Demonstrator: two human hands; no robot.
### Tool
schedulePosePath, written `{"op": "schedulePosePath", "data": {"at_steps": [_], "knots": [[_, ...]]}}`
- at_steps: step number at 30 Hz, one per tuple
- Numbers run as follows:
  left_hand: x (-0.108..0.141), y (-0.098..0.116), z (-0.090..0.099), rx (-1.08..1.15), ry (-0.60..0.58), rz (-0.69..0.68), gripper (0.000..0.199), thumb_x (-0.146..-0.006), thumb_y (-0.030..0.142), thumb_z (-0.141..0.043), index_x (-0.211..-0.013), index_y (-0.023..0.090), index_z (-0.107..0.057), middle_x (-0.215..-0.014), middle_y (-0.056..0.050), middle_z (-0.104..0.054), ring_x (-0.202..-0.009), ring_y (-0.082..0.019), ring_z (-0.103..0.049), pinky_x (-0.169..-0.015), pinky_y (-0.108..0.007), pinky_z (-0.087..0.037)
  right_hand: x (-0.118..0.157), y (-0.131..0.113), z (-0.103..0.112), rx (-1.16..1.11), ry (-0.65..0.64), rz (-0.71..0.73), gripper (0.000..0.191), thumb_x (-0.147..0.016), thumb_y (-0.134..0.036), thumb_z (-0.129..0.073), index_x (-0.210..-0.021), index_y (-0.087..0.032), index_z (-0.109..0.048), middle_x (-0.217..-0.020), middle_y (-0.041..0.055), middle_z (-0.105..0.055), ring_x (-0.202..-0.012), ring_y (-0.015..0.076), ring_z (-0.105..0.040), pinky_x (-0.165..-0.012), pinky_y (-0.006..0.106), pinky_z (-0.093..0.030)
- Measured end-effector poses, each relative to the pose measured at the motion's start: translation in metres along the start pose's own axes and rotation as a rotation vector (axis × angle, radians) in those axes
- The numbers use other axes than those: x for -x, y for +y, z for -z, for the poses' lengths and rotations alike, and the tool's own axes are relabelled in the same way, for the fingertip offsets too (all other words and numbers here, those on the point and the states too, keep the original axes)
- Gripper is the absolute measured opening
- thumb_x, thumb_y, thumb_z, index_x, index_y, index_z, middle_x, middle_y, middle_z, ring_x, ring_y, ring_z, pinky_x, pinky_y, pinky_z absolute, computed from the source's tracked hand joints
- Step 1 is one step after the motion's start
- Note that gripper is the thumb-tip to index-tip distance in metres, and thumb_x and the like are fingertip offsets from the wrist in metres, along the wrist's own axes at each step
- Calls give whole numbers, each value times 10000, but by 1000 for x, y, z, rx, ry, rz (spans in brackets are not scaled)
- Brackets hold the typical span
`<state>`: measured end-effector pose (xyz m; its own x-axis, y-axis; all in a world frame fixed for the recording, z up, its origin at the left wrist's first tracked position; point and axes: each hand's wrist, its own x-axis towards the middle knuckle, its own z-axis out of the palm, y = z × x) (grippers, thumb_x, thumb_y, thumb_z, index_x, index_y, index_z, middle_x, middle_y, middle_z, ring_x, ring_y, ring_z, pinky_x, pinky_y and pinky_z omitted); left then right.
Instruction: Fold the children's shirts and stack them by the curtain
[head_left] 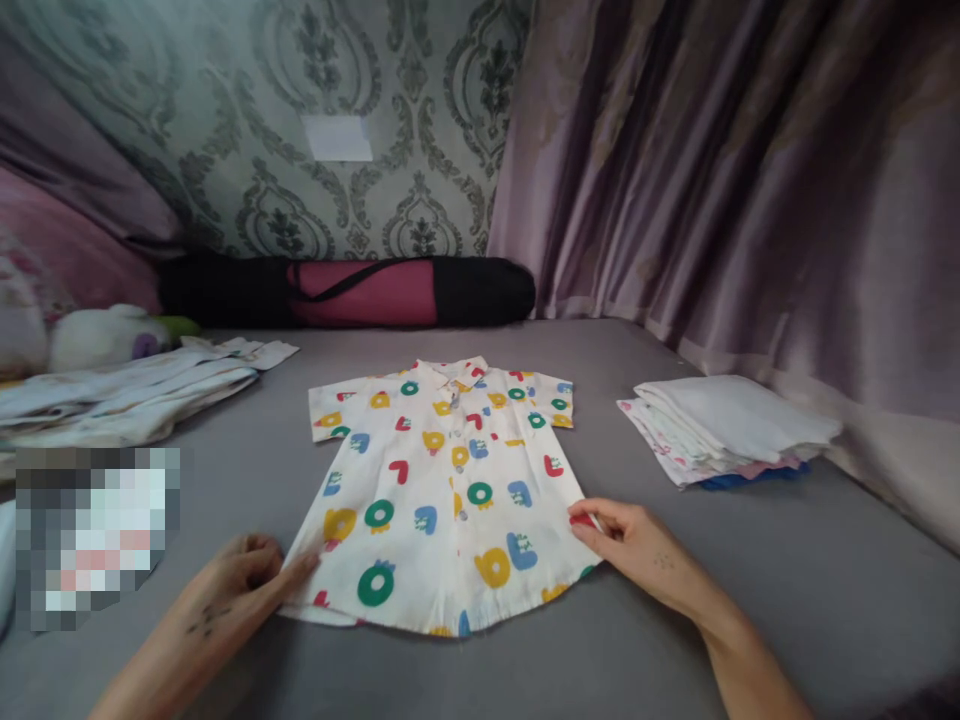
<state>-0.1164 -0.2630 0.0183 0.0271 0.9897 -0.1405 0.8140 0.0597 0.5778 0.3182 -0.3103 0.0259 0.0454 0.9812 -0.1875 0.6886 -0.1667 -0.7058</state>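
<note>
A small white short-sleeved shirt (450,480) lies flat, front side up, collar away from me. Coloured letter shapes are printed all over it. At its lower left side is my left hand (244,570), its fingers curled and its thumb on the cloth near the hem. My right hand (637,545) pinches the shirt's right side edge just above the hem. The sleeves spread out to either side, and the front placket runs down the middle.
A stack of folded clothes (731,425) sits at the right. Loose light garments (150,395) lie at the left beside a plush toy (105,337). A long black and maroon bag (360,292) rests against the patterned wall. Purple curtains (712,180) hang on the right. Part of the left is pixelated.
</note>
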Motion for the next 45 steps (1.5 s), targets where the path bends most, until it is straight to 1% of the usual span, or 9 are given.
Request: {"op": "schedulePosePath", "data": {"at_steps": [4, 9, 17, 23, 30, 34, 40, 42, 45], "knots": [[5, 4, 4, -34, -50, 24, 636, -679, 811, -402, -471, 210, -386, -708, -43, -515, -646, -179, -490, -606, -294, -410, -5, 13, -1, -15, -2, -21, 410, -802, -534, -568, -1042, -236, -715, -641, -4, -553, -574, 149, -443, -514, 250, -331], [6, 5, 5, -13, -73, -18, 606, -737, 748, -422, -473, 202, -419, -741, -50, -528, -684, -177, -493, -648, -279, -417, -10, 21, -1, -9, -30, -38, 410, -797, -551, -580, -1062, -264, -709, -584, -25, -464, -561, 143, -410, -503, 245, -314], [3, -6, 2, -1, -103, -29, 597, -759, 724, -414, -480, 204, -504, -756, -51, -546, -682, -175, -504, -636, -275, -418, -6, 11, 0, -25, -44, -84, 420, -782, -559, -586, -1050, -260, -712, -587, -25, -472, -563, 144, -413, -512, 245, -326], [2, -10, 0, -19, -63, -2, 611, -741, 742, -426, -449, 205, -410, -734, -48, -530, -665, -178, -499, -619, -288, -411, -5, 11, 1, -23, -46, -74, 389, -786, -539, -592, -1033, -261, -708, -613, -18, -503, -576, 140, -424, -516, 238, -342], [3, -4, 4, -32, -23, -32, 614, -711, 752, -443, -421, 212, -399, -673, -44, -524, -652, -182, -490, -612, -284, -413, -6, 6, 4, -69, -25, -17, 422, -819, -543, -558, -1093, -232, -637, -553, -55, -432, -520, 125, -396, -478, 230, -309], [3, 1, 6, -84, -15, -44, 622, -692, 769, -434, -409, 217, -380, -627, -36, -508, -623, -178, -476, -585, -278, -401, -2, -4, 8, -141, 2, 10, 433, -833, -539, -530, -1110, -215, -608, -633, -27, -532, -555, 130, -456, -496, 229, -355], [4, 2, 8, -172, -48, -21, 638, -684, 799, -375, -411, 222, -408, -604, -42, -514, -598, -177, -484, -576, -279, -392, 11, -7, 20, -86, -166, 132, 492, -761, -362, -653, -1222, -210, -575, -728, -32, -518, -646, 122, -466, -567, 224, -384], [5, 5, 10, -226, -68, -13, 636, -697, 795, -360, -432, 220, -426, -610, -41, -521, -608, -173, -486, -579, -271, -389, 15, -7, 22, -63, -216, 176, 485, -760, -284, -625, -1237, -217, -562, -757, -32, -509, -666, 118, -459, -588, 221, -378], [8, 10, 13, -294, -84, 16, 651, -731, 788, -332, -473, 204, -458, -612, -34, -523, -605, -158, -476, -557, -257, -369, 16, -9, 22, -24, -206, 218, 434, -766, -209, -555, -1199, -210, -574, -740, -38, -491, -659, 115, -449, -601, 222, -370]]}}
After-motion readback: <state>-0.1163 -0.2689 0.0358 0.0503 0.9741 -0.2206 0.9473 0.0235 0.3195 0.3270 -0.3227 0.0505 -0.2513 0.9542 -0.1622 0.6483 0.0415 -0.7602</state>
